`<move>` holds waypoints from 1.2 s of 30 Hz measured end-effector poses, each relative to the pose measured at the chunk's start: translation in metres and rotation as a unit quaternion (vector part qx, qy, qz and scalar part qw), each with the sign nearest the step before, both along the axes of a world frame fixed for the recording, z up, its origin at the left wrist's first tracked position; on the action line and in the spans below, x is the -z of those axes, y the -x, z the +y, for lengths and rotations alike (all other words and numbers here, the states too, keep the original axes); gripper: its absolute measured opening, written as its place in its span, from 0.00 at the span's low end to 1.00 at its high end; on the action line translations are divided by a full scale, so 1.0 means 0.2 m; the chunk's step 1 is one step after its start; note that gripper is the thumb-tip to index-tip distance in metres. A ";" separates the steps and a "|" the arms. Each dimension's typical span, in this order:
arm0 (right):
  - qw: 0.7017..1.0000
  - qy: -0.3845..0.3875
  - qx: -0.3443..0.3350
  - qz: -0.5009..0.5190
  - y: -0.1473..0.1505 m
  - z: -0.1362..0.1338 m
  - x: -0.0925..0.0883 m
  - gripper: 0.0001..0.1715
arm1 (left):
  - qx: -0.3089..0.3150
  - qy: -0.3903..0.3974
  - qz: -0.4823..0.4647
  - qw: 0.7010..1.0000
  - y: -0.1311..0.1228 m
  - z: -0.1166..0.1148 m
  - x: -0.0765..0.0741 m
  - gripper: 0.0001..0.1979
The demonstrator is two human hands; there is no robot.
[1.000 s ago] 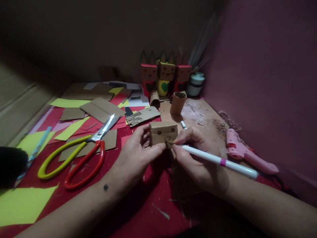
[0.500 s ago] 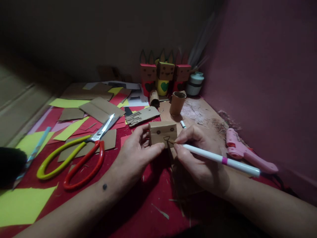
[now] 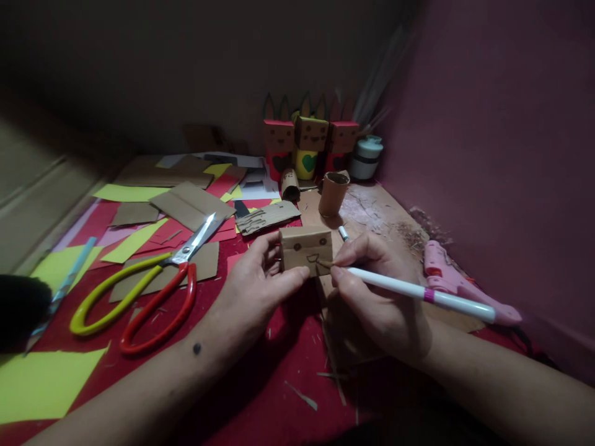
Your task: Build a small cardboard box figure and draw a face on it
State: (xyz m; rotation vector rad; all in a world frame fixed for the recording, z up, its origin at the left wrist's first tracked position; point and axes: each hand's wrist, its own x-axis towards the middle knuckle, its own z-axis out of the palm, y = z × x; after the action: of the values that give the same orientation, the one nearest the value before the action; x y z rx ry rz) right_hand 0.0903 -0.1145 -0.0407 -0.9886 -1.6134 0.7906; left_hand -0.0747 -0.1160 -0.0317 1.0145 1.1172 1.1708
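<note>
A small cardboard box with two drawn eyes and an outlined mouth is pinched at its left side by my left hand, thumb across the lower front. My right hand grips a white marker pen with a purple band. Its brown tip is at the box front, just right of the mouth outline. Behind the right fingers lies a white pen cap. Scissors with one yellow and one red handle rest open on paper and card to the left of my left hand.
Cardboard figures with ears stand at the back beside a pale blue jar. Nearer are an upright cardboard tube and a lying tube. A pink glue gun lies right. Cardboard and coloured paper scraps cover the left.
The marker and my right hand have shifted slightly right, with the tip moving off the mouth outline. My left hand and the box stay nearly still.
</note>
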 end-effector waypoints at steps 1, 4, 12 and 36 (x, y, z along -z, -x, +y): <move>1.000 -0.002 -0.002 0.000 0.00 0.00 0.00 0.07 | -0.001 0.000 -0.002 1.000 0.00 0.00 0.00 0.26; 1.000 -0.005 -0.006 -0.003 0.01 0.00 -0.01 0.07 | -0.003 -0.002 0.001 1.000 0.00 0.00 -0.01 0.25; 1.000 -0.016 0.001 -0.013 0.01 0.01 0.00 0.07 | 0.005 0.004 -0.006 1.000 0.00 0.00 0.00 0.27; 0.999 -0.043 -0.008 0.024 -0.03 0.01 -0.01 0.07 | 0.014 -0.002 -0.021 1.000 0.01 0.01 0.02 0.32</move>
State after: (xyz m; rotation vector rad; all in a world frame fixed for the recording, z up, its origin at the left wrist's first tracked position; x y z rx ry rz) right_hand 0.0958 -0.1124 -0.0391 -0.8897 -1.6031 0.7446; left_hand -0.0766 -0.1136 -0.0359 1.0015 1.0649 1.1683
